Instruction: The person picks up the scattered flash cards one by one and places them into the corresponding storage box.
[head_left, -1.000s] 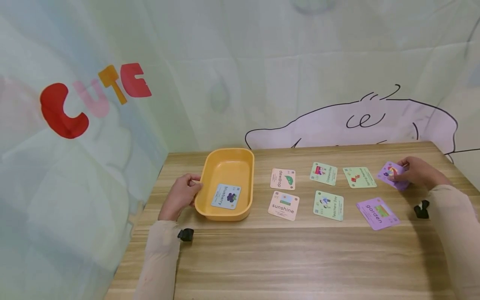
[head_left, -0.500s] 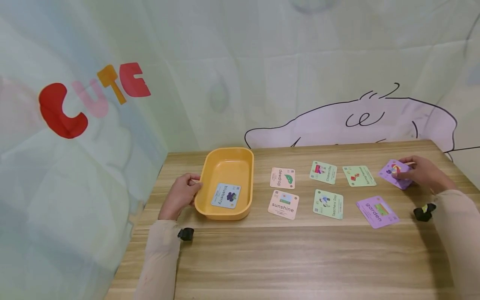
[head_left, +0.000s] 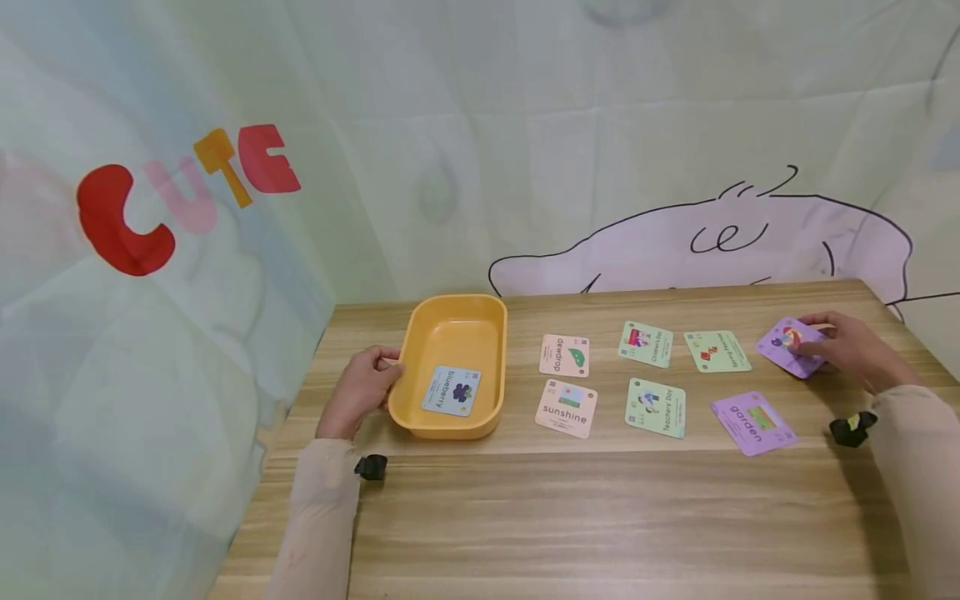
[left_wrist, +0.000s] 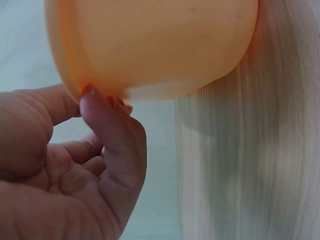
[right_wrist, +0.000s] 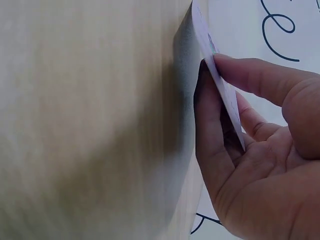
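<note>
My left hand (head_left: pixel 366 385) pinches the left rim of a yellow plastic tray (head_left: pixel 491 333), thumb and fingertips meeting at the edge in the left wrist view. Inside the tray lies a blue "blueberry" card (head_left: pixel 452 391). At the far right, my right hand (head_left: pixel 855 348) holds a purple picture card (head_left: pixel 787 343) between thumb and fingers. The right wrist view shows this card (right_wrist: pixel 227 100) edge-on and tilted, close over the table, with its shadow beside it. Nearest to that hand lie the purple "garden" card (head_left: pixel 753 423) and the green "Spring Festival" card (head_left: pixel 717 352).
Left of those lie two more green cards, "Children's Day" (head_left: pixel 646 344) and "Teachers' Day" (head_left: pixel 656 407). Peach "dewdrop" (head_left: pixel 564 356) and "sunshine" (head_left: pixel 567 408) cards sit beside the tray. A printed curtain (head_left: pixel 420 150) hangs behind the wooden table (head_left: pixel 570 525).
My right hand has shifted slightly right and away from me with the purple picture card, which now sits a little farther from the garden card. The left hand and tray stay put.
</note>
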